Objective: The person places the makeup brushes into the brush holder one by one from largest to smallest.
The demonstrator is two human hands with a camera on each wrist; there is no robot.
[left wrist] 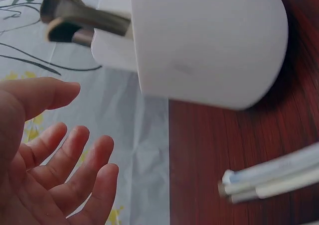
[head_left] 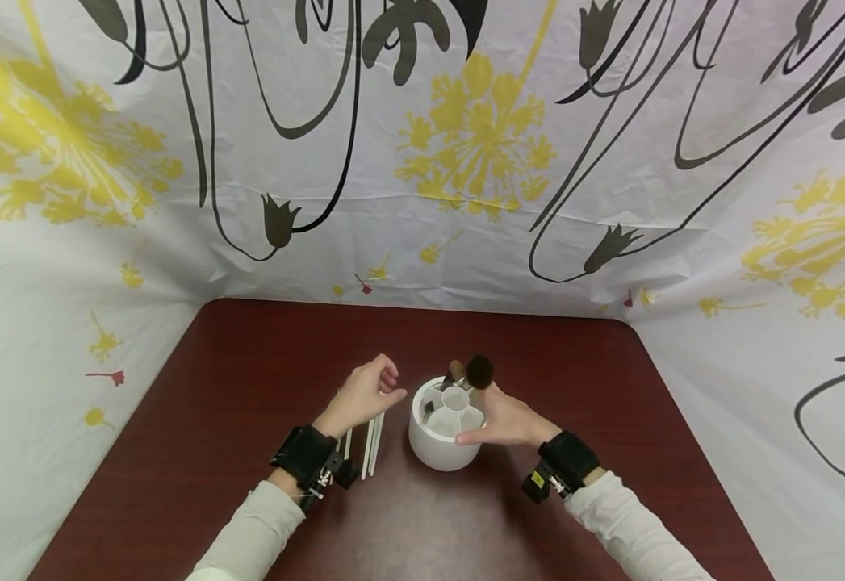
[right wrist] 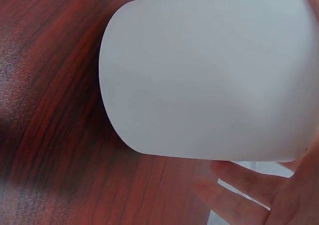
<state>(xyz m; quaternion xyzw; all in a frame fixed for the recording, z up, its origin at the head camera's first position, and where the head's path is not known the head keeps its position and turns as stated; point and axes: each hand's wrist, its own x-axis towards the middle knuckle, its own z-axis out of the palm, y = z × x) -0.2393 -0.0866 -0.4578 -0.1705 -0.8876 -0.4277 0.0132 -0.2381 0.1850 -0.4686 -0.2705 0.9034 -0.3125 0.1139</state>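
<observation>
A white round brush holder (head_left: pixel 442 449) with a divided top stands on the table. Several makeup brushes poke out of it, among them one with a large dark head (head_left: pixel 479 372); in the left wrist view a dark brush (left wrist: pixel 92 20) leans out past the rim. My right hand (head_left: pixel 511 415) grips the holder's right side, thumb at the front of the rim and fingers round the far side. To the holder's left, my left hand (head_left: pixel 364 395) hovers with loosely bent fingers and nothing in them. Beneath it lie several thin white sticks (head_left: pixel 373 445), partly hidden by that hand and wrist.
A dark red wooden table (head_left: pixel 284 339) with rounded far corners carries everything. Behind and around it hangs a white sheet (head_left: pixel 364 177) printed with yellow and grey flowers. Black wrist cameras are strapped on both arms.
</observation>
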